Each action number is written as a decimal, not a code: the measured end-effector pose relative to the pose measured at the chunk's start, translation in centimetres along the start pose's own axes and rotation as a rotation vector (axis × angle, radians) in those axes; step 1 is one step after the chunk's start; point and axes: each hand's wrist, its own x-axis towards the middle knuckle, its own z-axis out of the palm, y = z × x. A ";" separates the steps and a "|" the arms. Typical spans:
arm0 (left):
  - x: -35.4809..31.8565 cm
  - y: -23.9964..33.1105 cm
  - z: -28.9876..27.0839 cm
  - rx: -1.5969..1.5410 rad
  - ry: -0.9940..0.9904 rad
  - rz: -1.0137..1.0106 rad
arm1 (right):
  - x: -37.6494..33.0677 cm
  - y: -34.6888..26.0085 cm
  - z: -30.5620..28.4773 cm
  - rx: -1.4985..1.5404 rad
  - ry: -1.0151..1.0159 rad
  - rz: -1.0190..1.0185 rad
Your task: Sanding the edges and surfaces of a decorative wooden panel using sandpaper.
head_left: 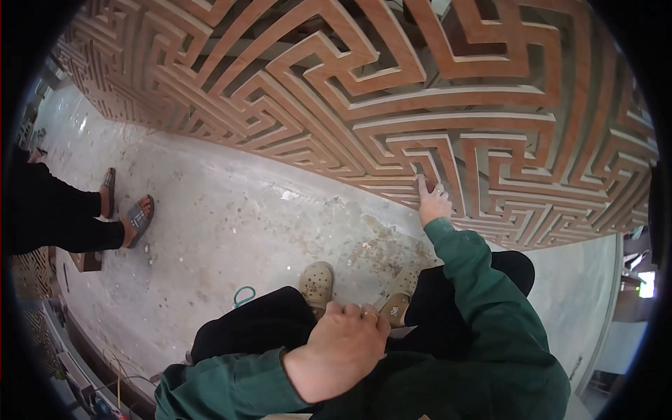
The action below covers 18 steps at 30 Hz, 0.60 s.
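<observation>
Panel, brown and cut in an angular lattice, spanned the top of the frame from upper left to right. The right hand, right of centre, touched it near its lower edge, thumb and fingers parted at the slats; whether a slat was clasped could not be told. The left hand, at lower centre, was curled into a loose fist, knuckles up; its palm was hidden, so whether it held anything could not be told. Both arms wore green sleeves. Beyond the hands, beige clogs stood at lower centre, between knees in black trousers. Left of the clogs, a green loop lay on the grey floor, which bore scattered specks and a stained patch beneath the panel. At far left stood another person, shown by dark-clad legs and strapped sandals; a brown box lay just below. Cables occupied the lower left, and a bright screen the right margin.
</observation>
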 end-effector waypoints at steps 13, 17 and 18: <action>0.8 -0.3 0.3 0.045 0.093 -0.019 | 3.2 -7.1 2.5 0.241 -0.249 -0.057; 0.9 0.1 0.6 0.008 0.155 -0.017 | 3.0 -2.3 0.1 0.144 -0.227 -0.087; 0.7 0.3 0.6 0.017 0.125 -0.009 | 2.7 -0.8 -0.2 0.106 -0.171 -0.026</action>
